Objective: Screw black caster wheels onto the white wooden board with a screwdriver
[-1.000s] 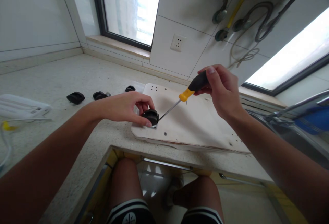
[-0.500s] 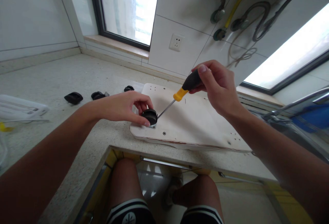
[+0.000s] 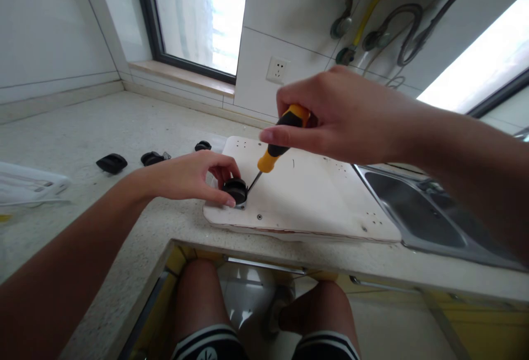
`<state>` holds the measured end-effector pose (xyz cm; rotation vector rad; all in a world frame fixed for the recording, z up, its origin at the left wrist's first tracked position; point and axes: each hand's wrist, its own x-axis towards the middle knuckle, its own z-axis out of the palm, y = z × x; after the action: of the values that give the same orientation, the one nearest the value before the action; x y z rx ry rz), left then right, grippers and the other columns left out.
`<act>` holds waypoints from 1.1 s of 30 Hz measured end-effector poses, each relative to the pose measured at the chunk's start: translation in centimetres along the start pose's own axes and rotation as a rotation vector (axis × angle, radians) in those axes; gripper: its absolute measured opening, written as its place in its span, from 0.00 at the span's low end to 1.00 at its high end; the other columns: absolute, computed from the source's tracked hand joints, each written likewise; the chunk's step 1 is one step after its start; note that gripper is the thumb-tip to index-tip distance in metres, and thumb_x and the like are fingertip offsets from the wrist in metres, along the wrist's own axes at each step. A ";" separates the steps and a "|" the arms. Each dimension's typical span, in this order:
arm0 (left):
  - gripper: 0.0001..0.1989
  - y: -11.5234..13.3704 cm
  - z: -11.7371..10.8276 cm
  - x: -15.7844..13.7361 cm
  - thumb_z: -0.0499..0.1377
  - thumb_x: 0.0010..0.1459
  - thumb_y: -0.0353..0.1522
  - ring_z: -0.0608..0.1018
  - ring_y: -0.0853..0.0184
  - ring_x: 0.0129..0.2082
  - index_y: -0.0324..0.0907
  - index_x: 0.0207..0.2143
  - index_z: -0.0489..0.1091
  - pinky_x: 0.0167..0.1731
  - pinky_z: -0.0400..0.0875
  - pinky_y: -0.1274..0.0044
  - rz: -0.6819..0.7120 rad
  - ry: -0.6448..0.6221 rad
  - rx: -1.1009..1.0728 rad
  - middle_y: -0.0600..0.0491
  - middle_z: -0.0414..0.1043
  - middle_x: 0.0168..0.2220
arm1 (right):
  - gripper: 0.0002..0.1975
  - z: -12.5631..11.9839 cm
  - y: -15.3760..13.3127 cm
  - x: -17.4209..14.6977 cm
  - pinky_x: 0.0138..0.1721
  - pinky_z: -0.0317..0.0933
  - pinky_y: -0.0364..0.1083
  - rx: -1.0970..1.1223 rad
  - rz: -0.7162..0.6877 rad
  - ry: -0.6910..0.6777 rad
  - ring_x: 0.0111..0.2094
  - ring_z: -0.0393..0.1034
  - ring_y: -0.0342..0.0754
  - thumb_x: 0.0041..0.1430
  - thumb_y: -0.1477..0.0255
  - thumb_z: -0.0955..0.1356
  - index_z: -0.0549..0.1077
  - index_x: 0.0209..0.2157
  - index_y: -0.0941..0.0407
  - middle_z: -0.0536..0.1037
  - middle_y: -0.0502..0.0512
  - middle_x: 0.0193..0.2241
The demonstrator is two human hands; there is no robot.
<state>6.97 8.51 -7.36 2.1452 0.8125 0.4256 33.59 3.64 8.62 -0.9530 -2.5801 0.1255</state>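
Note:
A white board (image 3: 306,194) with small screw holes lies flat on the countertop. On its left end sits a black caster wheel (image 3: 235,190) with a metal plate under it. The fingers and thumb of my left hand (image 3: 198,178) are closed around the caster. My right hand (image 3: 322,114) is wrapped round the black and yellow handle of a screwdriver (image 3: 281,136). The shaft slants down to the left, its tip at the right side of the caster. What the tip touches is hidden behind the wheel.
Several more black casters lie on the counter to the left, one (image 3: 111,163) farthest out. A white plastic case (image 3: 33,181) lies at the left edge. On the right is a steel sink (image 3: 413,205). A wall socket (image 3: 278,70) and hoses (image 3: 372,7) are behind.
My right hand has moved left and turned over the screwdriver handle, now gripping it from above with the screwdriver steeper. My left hand stays on the caster. The view has shifted slightly.

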 end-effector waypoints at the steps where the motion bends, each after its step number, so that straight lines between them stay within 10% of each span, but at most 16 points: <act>1: 0.24 0.0 0.0 0.0 0.79 0.51 0.50 0.86 0.54 0.39 0.51 0.47 0.86 0.40 0.77 0.71 -0.004 0.005 0.005 0.51 0.86 0.40 | 0.24 -0.3 0.0 0.3 0.33 0.55 0.38 0.004 -0.001 0.007 0.28 0.69 0.38 0.60 0.60 0.82 0.74 0.21 0.57 0.63 0.43 0.16; 5: 0.25 0.1 -0.1 0.0 0.78 0.52 0.52 0.85 0.55 0.38 0.50 0.47 0.86 0.38 0.76 0.71 -0.011 0.007 0.029 0.51 0.85 0.39 | 0.21 -0.8 -0.7 1.2 0.31 0.49 0.40 -0.148 0.071 -0.140 0.27 0.68 0.39 0.53 0.55 0.85 0.78 0.28 0.54 0.67 0.43 0.19; 9: 0.27 0.4 -0.3 -0.1 0.77 0.53 0.53 0.85 0.55 0.42 0.49 0.49 0.84 0.44 0.77 0.69 -0.020 -0.036 0.060 0.52 0.86 0.43 | 0.30 -0.9 -2.6 1.5 0.34 0.52 0.47 -0.439 0.235 -0.227 0.35 0.73 0.51 0.68 0.41 0.71 0.76 0.29 0.54 0.73 0.53 0.24; 13: 0.29 0.8 -0.4 -0.1 0.77 0.54 0.54 0.85 0.55 0.44 0.48 0.51 0.83 0.45 0.77 0.68 -0.033 -0.068 0.054 0.52 0.85 0.44 | 0.31 -1.3 -3.2 1.7 0.36 0.55 0.49 -0.417 0.265 -0.316 0.38 0.74 0.55 0.55 0.39 0.78 0.78 0.44 0.52 0.80 0.54 0.32; 33: 0.31 0.3 -0.4 0.0 0.77 0.53 0.54 0.85 0.54 0.46 0.48 0.53 0.82 0.47 0.77 0.68 -0.064 -0.068 0.041 0.51 0.86 0.46 | 0.34 -0.6 -2.7 1.6 0.37 0.55 0.51 -0.564 0.278 -0.241 0.39 0.73 0.57 0.62 0.34 0.72 0.81 0.41 0.53 0.77 0.56 0.30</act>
<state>6.92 8.58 -6.88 2.1529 0.8550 0.3041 31.12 2.58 10.28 -1.5784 -2.7383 -0.4666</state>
